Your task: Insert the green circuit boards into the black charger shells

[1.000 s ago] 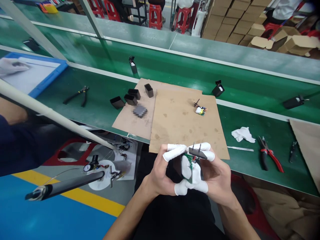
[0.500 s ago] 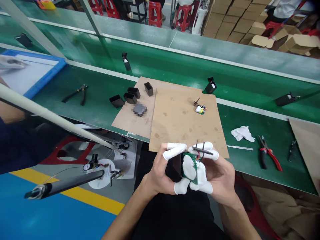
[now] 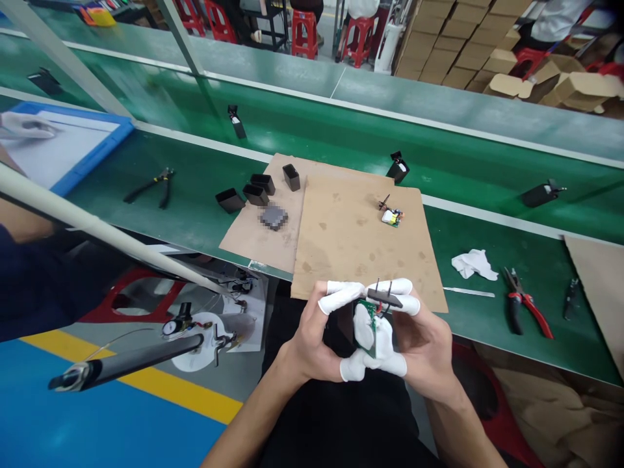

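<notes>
In front of my lap, my left hand [image 3: 312, 341] grips a dark housing [image 3: 347, 320], mostly hidden by the fingers and dark against my clothes. My right hand [image 3: 425, 338] pinches a green circuit board [image 3: 371, 341] coated with white filler [image 3: 363, 325], at the housing's opening. A black end plate [image 3: 384, 298] with two prongs hangs on wires at the board's top. White finger covers sit on the fingertips of both hands. How deep the board is in the housing I cannot tell. Another small board with parts [image 3: 391, 217] lies on the cardboard [image 3: 336, 253].
Several empty black housings [image 3: 256, 195] stand on the cardboard's left side, near a blurred grey block [image 3: 273, 217]. Red-handled pliers [image 3: 521, 302], a white cloth [image 3: 474, 263] and cutters [image 3: 151, 187] lie on the bench. Black units [image 3: 398, 168] stand on the green belt. A co-worker's gloved hand [image 3: 29, 125] is at left.
My right hand has moved slightly left with the board, closer to the housing, and the end plate has tilted. The black units on the green belt have shifted left.
</notes>
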{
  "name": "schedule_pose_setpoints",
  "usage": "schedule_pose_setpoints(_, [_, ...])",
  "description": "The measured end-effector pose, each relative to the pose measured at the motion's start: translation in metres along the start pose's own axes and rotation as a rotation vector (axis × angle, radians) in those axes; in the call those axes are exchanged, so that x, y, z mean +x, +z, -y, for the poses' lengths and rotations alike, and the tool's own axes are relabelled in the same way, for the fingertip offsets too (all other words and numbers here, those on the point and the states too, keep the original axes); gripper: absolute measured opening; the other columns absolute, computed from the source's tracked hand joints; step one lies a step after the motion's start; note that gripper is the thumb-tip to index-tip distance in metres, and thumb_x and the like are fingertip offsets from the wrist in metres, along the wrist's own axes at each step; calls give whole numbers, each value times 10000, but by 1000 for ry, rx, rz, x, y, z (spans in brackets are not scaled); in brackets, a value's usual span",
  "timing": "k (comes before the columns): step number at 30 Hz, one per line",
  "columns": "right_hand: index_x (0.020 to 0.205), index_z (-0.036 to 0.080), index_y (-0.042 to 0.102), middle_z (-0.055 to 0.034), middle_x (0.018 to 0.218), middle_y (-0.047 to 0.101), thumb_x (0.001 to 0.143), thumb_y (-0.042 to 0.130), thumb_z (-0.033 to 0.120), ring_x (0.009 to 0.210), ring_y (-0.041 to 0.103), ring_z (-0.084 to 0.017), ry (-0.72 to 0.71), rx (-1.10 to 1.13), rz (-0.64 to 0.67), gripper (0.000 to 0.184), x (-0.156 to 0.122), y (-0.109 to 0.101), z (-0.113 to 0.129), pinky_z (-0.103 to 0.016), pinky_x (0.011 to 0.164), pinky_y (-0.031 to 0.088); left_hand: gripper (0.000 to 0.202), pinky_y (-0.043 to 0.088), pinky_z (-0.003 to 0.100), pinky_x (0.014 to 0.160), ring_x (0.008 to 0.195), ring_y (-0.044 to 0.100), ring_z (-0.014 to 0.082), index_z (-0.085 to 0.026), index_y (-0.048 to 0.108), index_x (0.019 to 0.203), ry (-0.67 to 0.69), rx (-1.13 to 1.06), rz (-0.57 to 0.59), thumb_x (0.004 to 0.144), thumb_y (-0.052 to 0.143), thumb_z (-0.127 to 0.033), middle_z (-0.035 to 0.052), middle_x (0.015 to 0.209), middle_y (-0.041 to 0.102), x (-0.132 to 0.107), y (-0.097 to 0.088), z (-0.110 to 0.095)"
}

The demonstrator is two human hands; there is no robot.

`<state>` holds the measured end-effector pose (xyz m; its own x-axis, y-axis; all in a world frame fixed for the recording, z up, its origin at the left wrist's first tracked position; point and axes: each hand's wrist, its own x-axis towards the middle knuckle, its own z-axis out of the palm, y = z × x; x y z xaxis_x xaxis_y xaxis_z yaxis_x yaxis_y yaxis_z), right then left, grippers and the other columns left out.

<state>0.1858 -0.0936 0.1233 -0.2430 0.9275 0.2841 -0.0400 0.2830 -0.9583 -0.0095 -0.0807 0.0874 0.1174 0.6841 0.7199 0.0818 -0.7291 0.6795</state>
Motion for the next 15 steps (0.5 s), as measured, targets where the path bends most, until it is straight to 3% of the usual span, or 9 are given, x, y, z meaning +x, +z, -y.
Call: schedule_pose_setpoints(15, [1312, 291, 743, -86, 1273, 697, 785, 993, 214, 1144, 676, -289, -10, 3, 18, 588, -1, 0, 0, -452, 983, 620, 873, 658, 439, 888, 1144, 691, 313, -145, 509, 1593, 21, 19, 0, 821, 832, -392, 178, 1280, 644, 2, 1, 0])
